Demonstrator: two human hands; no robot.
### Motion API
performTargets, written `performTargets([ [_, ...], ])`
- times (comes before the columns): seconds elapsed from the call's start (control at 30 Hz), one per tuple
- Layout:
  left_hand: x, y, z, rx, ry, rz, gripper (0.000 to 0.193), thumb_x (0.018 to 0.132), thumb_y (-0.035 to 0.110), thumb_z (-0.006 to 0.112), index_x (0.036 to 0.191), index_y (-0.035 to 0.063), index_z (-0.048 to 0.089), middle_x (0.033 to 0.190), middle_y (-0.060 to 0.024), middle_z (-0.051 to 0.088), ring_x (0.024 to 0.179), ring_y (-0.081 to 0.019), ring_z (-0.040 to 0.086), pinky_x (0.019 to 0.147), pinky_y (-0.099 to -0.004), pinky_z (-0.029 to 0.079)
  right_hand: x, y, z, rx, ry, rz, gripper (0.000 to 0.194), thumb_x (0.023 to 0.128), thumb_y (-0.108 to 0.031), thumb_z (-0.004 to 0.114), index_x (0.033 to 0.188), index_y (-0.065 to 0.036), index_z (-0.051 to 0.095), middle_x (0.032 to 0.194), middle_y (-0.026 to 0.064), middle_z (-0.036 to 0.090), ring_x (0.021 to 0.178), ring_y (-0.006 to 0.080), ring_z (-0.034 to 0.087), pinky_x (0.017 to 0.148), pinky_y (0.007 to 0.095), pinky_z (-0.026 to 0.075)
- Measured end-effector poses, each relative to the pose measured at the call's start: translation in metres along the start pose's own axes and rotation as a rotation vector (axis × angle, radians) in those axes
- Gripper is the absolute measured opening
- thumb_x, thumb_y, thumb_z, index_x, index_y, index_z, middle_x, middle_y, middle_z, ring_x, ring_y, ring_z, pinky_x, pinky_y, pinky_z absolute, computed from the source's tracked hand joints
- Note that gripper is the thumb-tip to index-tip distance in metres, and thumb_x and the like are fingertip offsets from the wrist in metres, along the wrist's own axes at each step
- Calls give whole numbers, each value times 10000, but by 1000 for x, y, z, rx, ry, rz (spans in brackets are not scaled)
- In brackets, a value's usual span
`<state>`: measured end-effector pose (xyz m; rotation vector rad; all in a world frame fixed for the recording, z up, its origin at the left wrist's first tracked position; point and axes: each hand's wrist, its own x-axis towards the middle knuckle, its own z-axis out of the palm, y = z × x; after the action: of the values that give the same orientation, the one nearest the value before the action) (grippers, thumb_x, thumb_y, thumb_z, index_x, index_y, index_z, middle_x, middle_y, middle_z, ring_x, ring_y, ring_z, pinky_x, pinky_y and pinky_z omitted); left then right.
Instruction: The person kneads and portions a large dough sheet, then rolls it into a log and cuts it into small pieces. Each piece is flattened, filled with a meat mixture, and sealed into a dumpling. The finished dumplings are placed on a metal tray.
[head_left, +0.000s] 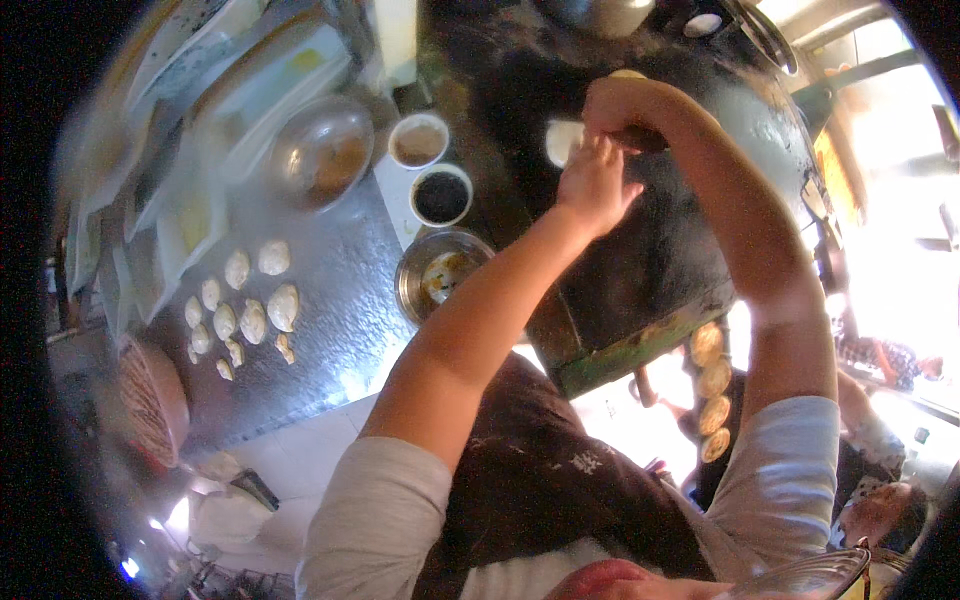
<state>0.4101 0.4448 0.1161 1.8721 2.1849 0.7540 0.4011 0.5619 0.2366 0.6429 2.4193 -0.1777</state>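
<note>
My left hand reaches over a dark flat griddle, palm down and thumb apart, with nothing visible in it. Its fingertips lie close to a flat white round of dough on the griddle. Just beyond is my right hand, bent at the wrist with its fingers curled down. Whether it grips anything is hidden. Past its knuckles a pale edge shows, too covered to name. Left of the griddle stand a white bowl of brown powder or paste, a white bowl of dark contents and a metal bowl.
Several filled dough pieces lie on the metal counter, near a clear bowl and a pinkish basin of filling. Browned flatbreads line the griddle's near right side. Another person is at lower right.
</note>
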Motion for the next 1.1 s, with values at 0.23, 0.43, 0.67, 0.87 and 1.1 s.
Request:
performTargets([
  [0.23,-118,9,-34,-407,187,149,416,841,230,667,1179,5,578,1409,-170,437,1328,-368,374,1089,-539,253,-12,-4,-8,-582,143,-180,153,874,-254,614,957,-169,710,860,96,692,829,289,679,666,427,534],
  [0.43,-220,-44,-90,-247,259,-117,308,869,187,635,1120,9,614,1357,-139,499,1316,-311,411,1070,-544,293,-3,18,-1,-602,29,-194,141,867,-241,610,950,-163,693,855,108,682,778,306,666,643,416,533],
  [0.67,-356,-187,-134,-263,724,-711,329,908,150,591,1202,2,584,1300,-168,553,1202,-314,533,1042,-397,374,-15,-2,13,-187,74,-261,366,821,-84,585,1187,-76,599,872,154,645,742,237,623,695,382,521],
  [0.87,-375,-355,-190,-69,577,-657,374,893,162,567,1253,64,543,1235,-191,573,1152,-355,537,982,-396,425,21,-275,68,116,5,-650,434,857,-145,596,1278,-52,542,1108,162,645,969,335,630,865,419,495],
  [1.1,-355,-451,-243,-267,673,-417,555,766,314,733,1214,43,550,1159,-219,584,1093,-407,536,934,-453,438,71,-541,92,124,452,-290,489,890,-194,559,1364,-266,463,1084,135,632,901,346,623,750,424,518],
])
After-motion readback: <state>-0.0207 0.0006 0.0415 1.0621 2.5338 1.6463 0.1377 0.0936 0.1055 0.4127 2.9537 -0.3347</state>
